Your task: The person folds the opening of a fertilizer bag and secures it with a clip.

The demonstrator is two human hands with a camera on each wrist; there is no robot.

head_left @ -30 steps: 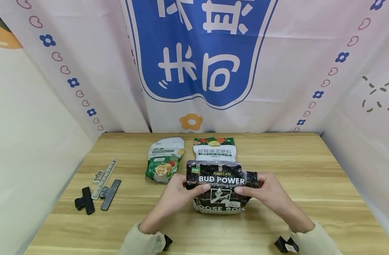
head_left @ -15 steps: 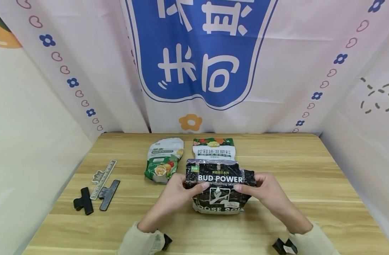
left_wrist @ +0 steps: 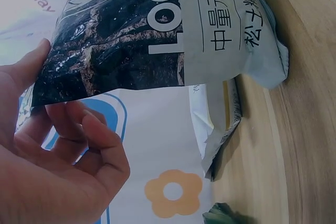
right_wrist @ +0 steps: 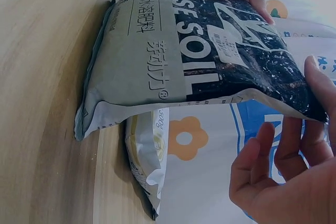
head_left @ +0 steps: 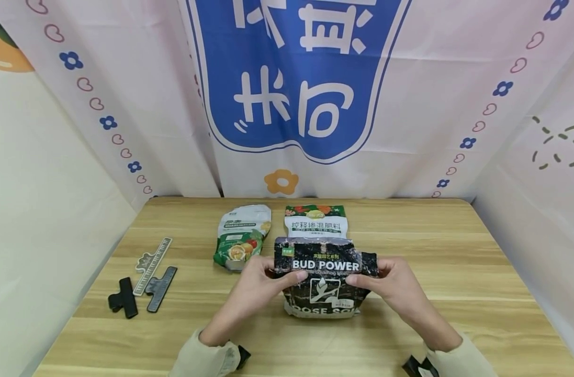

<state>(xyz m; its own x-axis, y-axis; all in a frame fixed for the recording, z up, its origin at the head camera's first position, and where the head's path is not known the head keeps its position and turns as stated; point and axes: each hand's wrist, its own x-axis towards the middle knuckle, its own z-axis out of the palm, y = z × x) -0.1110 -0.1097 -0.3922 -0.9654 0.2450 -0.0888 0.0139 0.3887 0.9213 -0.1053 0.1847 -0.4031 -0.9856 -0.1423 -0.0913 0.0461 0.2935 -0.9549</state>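
A black and pale grey bag of loose soil point(head_left: 325, 290), lettered BUD POWER, stands upright at the table's middle, its bottom on the wood. My left hand point(head_left: 263, 283) pinches its upper left side, thumb on the printed front and fingers behind. On the opposite side my right hand point(head_left: 394, 280) grips in the same way, near a corner of the top that juts out to the right. In the left wrist view the left hand's fingers point(left_wrist: 105, 140) curl behind the bag's edge. The right wrist view shows the right thumb point(right_wrist: 317, 82) on the front face.
Behind the soil bag stands a white and green fertilizer pouch point(head_left: 316, 225), partly hidden. Left of it is another white and green pouch point(head_left: 243, 235) with fruit pictures. A black clip point(head_left: 124, 298), a grey clip point(head_left: 161, 289) and a clear ruler-marked clip point(head_left: 152, 267) lie at left.
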